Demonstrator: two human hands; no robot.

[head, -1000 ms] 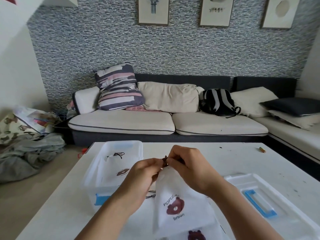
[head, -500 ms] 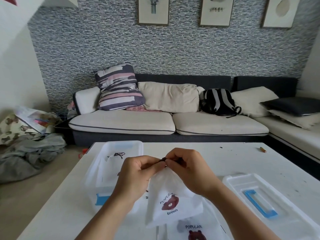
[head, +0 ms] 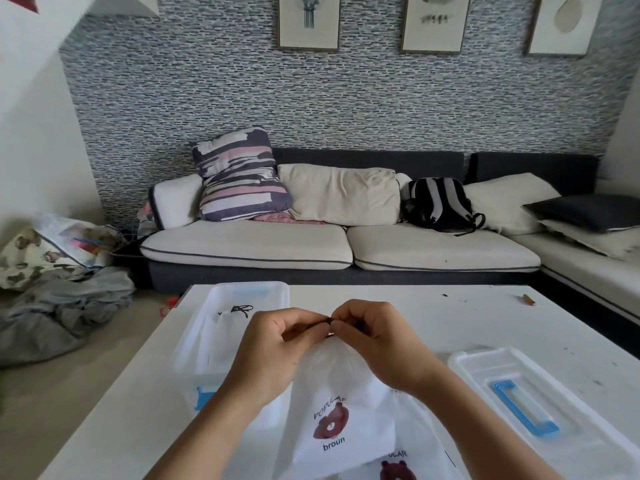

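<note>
A white drawstring pouch (head: 341,407) printed with a brown bear hangs above the white table (head: 415,317), its top gathered tight. My left hand (head: 277,348) and my right hand (head: 374,344) meet at the pouch's neck, and the fingertips of both pinch the dark drawstring there. The string itself is mostly hidden between the fingers. A second bear pouch (head: 398,469) lies flat under the first at the table's near edge. To the left stands a clear plastic box (head: 273,292) with another pouch and its dark string (head: 239,311) inside.
The box's clear lid with a blue handle (head: 523,407) lies on the table to the right. A small brown stub (head: 529,300) rests at the far right of the table. A sofa (head: 339,247) with cushions and a backpack (head: 438,204) stands behind; clothes (head: 59,306) lie on the floor at left.
The pouch has dropped lower and its neck is drawn tighter. My two hands have closed together at the top.
</note>
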